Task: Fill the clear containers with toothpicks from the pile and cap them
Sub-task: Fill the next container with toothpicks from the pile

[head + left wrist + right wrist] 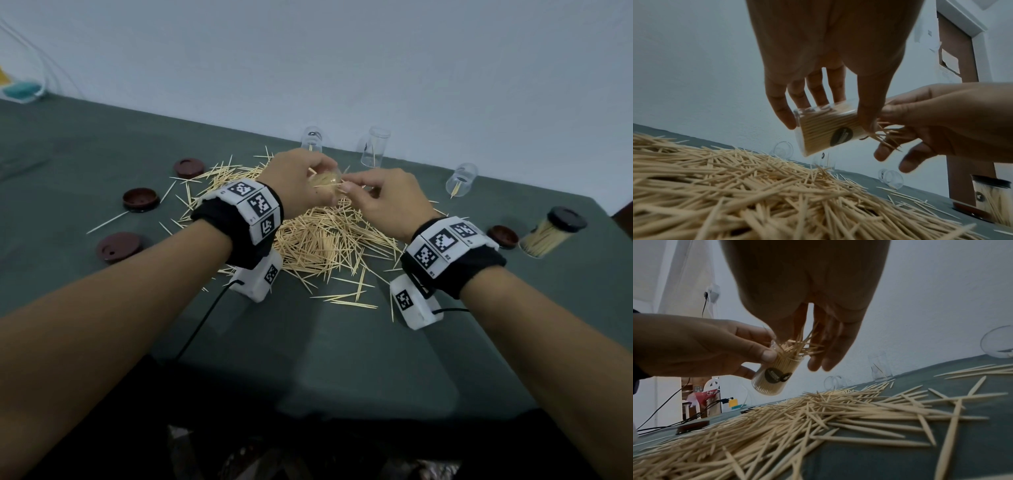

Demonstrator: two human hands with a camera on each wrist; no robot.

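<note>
Dim, bluish, even light — soft shadows, wide-angle bending at edges, wrist views blurred.

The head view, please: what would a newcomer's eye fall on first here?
The sprawling pile of toothpicks at the table's middle. Above it the left hand grips a nearly full clear container while the right hand feeds in more toothpicks. A capped, filled container lies far right.

Both forearms reach forward from the lower corners of the head view, each wrist banded, and the hands meet at centre. The left hand (297,178) curls its fingers (778,110) and thumb around a grip; the right hand (387,195) pinches with thumb and forefinger, other fingers (830,350) extended.
</note>
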